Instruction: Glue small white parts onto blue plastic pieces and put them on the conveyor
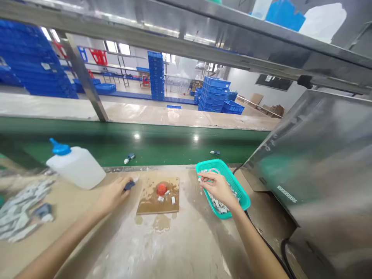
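Holds a dark-blue and white part (129, 185) in the left hand (117, 192), just beside the left edge of a wet brown board (145, 207). Pinches a small white piece (199, 179) in the right hand (216, 188), over a teal basket (230, 176) of white scraps (219, 207). Has a red round object (161, 189) on the board, with white bits (173, 200) near it. Has to the left a white bottle (80, 168) with a blue cap (61, 149) and a blurred pile of pale pieces (19, 211). Faces a green belt (168, 145) bearing two small dark-and-white items (130, 157), with stacked blue crates (214, 95) beyond.
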{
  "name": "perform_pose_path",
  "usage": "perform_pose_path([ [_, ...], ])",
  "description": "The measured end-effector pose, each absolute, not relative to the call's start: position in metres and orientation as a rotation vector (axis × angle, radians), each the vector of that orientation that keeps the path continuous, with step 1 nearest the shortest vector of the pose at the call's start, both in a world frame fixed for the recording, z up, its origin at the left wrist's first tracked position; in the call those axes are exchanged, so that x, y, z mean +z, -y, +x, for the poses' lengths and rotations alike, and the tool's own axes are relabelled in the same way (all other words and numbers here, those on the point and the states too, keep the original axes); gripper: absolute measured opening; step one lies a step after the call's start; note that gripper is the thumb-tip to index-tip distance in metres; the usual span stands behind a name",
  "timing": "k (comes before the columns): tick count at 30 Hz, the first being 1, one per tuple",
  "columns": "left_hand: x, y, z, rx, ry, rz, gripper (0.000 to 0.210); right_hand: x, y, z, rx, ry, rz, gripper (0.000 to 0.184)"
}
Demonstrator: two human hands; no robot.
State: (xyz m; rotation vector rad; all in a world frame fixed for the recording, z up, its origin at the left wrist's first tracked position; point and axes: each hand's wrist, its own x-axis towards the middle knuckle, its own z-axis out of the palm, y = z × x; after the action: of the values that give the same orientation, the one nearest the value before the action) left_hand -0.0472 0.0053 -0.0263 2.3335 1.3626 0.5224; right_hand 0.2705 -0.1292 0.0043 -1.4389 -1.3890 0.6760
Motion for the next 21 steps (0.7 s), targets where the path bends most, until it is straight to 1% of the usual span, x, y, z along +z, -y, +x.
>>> perform_pose_path([
  [2,-0.017,0.007,-0.047,0.606,-1.348,2.098,0.020,0.001,0.134,0.254,0.687,1.388,-1.434,0.020],
  [5,-0.007,0.026,-0.044,0.702,-1.203,1.444,0.029,-0.008,0.139,0.233,0.709,1.422,-1.404,0.014],
  [7,-0.004,0.035,-0.042,0.752,-1.034,1.040,0.035,-0.013,0.138,0.223,0.725,1.461,-1.405,0.014],
  [9,-0.004,0.042,-0.041,0.739,-0.902,0.806,0.041,-0.016,0.133,0.214,0.702,1.548,-1.420,0.016],
  [11,-0.006,0.044,-0.040,0.683,-0.852,0.737,0.042,-0.017,0.125,0.208,0.627,1.679,-1.436,0.018],
  [13,-0.009,0.044,-0.038,0.627,-0.863,0.775,0.038,-0.018,0.116,0.203,0.523,1.786,-1.456,0.018],
  [17,-0.016,0.039,-0.028,0.534,-0.924,0.946,0.034,-0.022,0.099,0.196,0.351,1.863,-1.468,0.012],
  [21,-0.023,0.037,-0.020,0.542,-0.933,0.984,0.033,-0.022,0.088,0.192,0.247,1.938,-1.400,0.014],
])
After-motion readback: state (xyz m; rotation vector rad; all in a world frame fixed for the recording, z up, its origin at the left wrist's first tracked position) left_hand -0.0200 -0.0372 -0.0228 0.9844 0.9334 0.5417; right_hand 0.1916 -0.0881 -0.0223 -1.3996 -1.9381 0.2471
